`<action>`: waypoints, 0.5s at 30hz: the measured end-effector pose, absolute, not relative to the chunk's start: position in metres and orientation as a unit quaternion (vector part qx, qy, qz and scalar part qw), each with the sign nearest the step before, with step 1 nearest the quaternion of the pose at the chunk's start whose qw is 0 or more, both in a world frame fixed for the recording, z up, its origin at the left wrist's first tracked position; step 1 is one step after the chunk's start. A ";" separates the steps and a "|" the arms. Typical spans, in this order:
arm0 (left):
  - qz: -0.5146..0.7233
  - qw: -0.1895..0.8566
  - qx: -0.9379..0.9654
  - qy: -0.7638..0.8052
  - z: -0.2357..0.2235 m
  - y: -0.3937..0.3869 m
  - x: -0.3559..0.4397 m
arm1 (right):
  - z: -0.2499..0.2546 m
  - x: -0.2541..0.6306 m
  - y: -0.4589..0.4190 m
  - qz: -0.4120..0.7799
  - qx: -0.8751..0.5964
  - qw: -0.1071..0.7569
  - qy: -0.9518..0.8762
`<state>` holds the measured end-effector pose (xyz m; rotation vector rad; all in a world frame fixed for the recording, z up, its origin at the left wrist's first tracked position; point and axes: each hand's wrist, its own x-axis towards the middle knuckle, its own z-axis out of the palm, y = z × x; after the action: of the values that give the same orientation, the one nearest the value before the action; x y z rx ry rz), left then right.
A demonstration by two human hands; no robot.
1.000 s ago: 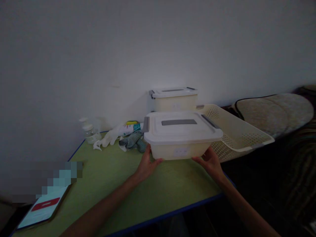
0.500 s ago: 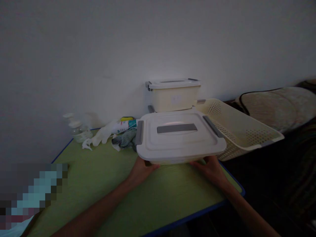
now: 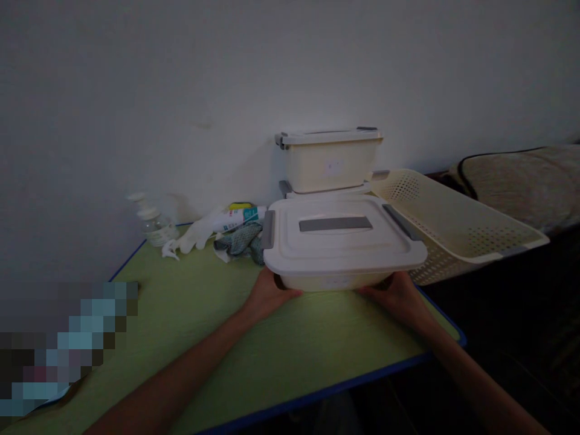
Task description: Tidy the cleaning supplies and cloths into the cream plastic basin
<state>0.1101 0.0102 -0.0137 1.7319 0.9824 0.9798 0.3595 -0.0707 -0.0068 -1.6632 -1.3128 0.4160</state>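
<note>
Nearest: the blue-edged, pale green tabletop, its near edge running up to the near R corner. L hand and R hand both grip a cream rectangular plastic box w/ white lid, grey side clips & grey handle strip — one hand at each near bottom corner, thumbs along the base of the front face, other fingers mostly hidden. Box is toward the R edge of the tabletop, lid on, approx. level; can't tell if its base touches the surface. Pale label on the front, partly in lid shadow.

At the L edge, a flat, pixelated item w/ light-blue patches — ID unclear.

Just L of the box, a crumpled grey-green mesh cloth; behind it a white tube w/ teal print, a limp white glove at its L end, & a small yellow item just behind. Clear bottles w/ white pump tops stand at the far L corner.

R of the box, a cream perforated plastic basket w/ grey handles sticks out past the R edge. Behind the box, a smaller-looking lidded cream box sits up on another white lid, near the grey wall. Far R, beyond the basket: a beige cushion w/ dark piping.
</note>
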 end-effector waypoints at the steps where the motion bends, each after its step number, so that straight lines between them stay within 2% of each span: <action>1: 0.401 0.439 0.696 0.403 -0.014 0.010 0.110 | -0.008 0.360 -0.070 0.163 -0.685 0.468 -0.534; 7: 0.393 0.455 0.692 0.398 -0.018 0.014 0.107 | -0.016 0.366 -0.066 0.183 -0.656 0.515 -0.521; 15: 0.403 0.570 0.649 0.303 -0.020 0.027 0.098 | -0.010 0.371 -0.065 0.334 -0.527 0.623 -0.472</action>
<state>0.0980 0.0266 -0.0204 1.5242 0.7102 0.9463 0.3708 -0.0653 -0.0098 -1.2109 -1.0843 0.7666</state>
